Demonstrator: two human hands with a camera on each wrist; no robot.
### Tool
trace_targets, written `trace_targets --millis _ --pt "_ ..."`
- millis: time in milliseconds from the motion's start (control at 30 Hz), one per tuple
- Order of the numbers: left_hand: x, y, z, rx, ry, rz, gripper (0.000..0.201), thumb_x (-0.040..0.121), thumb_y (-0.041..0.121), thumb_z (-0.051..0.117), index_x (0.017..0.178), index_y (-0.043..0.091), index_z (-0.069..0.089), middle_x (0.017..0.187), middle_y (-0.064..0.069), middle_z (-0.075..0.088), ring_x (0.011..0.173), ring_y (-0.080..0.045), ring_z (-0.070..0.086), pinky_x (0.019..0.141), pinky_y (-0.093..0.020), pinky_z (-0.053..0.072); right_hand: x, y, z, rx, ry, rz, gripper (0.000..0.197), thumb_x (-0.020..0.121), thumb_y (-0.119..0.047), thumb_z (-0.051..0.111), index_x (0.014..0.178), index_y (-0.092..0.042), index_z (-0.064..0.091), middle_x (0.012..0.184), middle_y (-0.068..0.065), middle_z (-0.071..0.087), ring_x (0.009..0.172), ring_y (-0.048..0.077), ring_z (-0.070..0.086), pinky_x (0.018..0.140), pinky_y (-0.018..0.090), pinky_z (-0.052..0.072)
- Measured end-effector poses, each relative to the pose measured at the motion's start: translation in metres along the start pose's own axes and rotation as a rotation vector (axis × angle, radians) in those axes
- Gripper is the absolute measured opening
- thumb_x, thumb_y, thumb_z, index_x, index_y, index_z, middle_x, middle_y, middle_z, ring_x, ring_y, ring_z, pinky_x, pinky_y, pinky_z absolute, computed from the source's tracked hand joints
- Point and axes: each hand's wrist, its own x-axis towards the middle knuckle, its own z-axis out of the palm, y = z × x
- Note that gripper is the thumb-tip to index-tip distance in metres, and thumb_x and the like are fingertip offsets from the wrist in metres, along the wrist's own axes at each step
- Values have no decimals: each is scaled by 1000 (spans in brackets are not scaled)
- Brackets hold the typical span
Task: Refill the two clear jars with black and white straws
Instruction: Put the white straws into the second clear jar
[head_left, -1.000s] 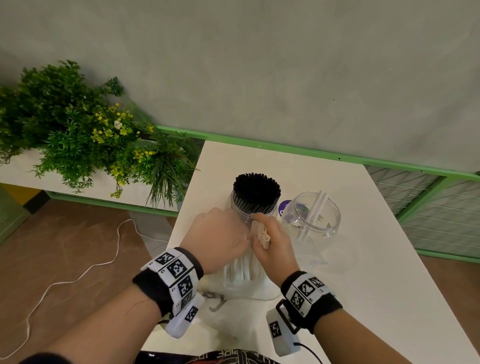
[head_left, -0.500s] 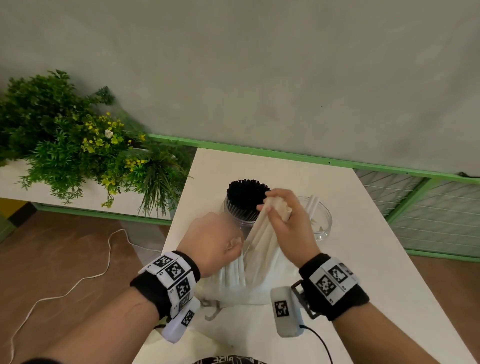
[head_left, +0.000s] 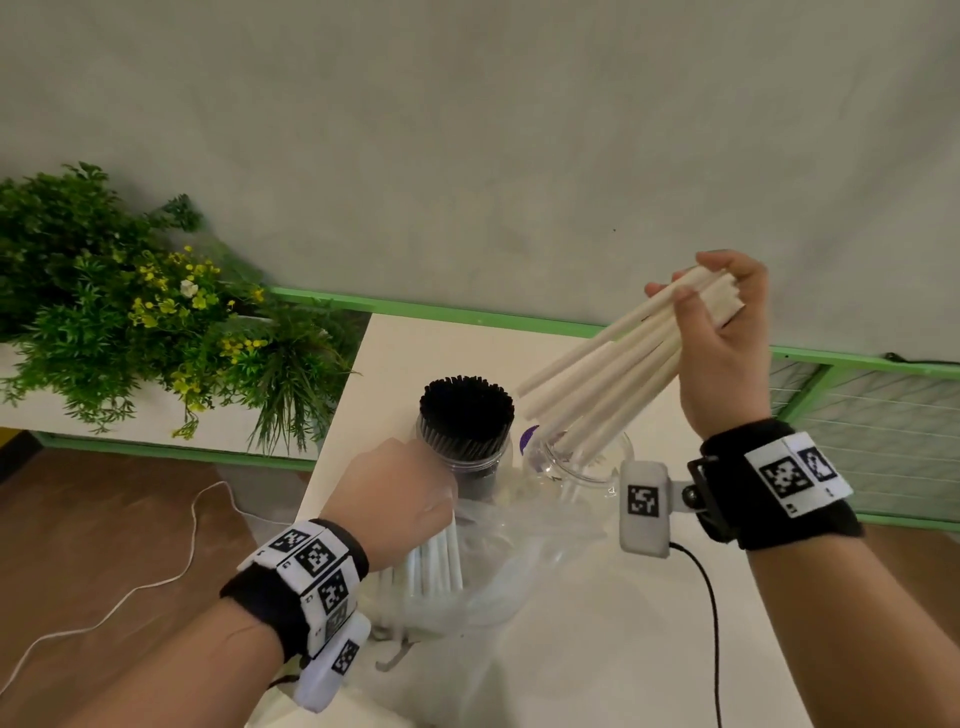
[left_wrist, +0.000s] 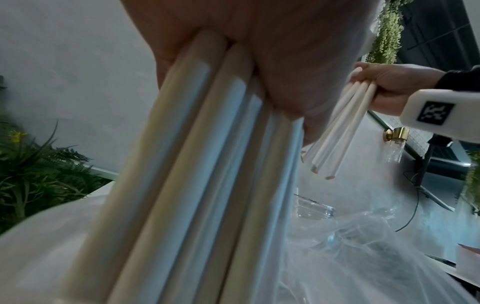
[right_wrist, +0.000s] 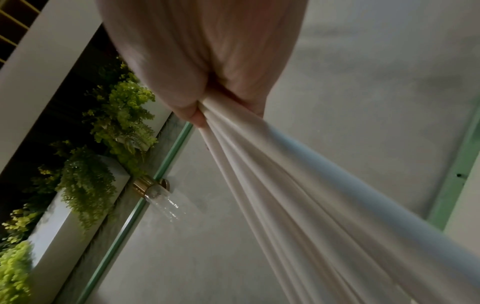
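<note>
Right hand (head_left: 724, 343) raised, fingers closed around white straws (head_left: 608, 384). Left hand (head_left: 395, 499) low, gripping bagged straws (head_left: 436, 564).

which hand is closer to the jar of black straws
Left. The left hand sits right beside the black-straw jar, gripping bagged white straws; the right hand is raised off to its right.

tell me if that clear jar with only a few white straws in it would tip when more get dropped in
Possibly: the clear jar looks light and nearly empty. The white straws in the right hand are long and slanted, so they may lever its rim.
</note>
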Motion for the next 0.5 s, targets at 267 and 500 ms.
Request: trace_targets --millis 267,500 --pt "7 4 0 33 2 -25 32 81 51 34 92 39 62 98 16 51 89 -11 47 76 -31 42 13 50 -22 -184 -18 46 35 94 -7 47 106 -39 49 108 3 55 100 21 67 87 47 54" --pt "7 9 1 46 24 -56 28 81 50 38 90 39 62 99 15 53 88 -11 49 77 -33 45 5 99 -24 -265 -48 138 44 95 -2 44 100 -45 46 110 13 63 92 4 66 84 35 51"
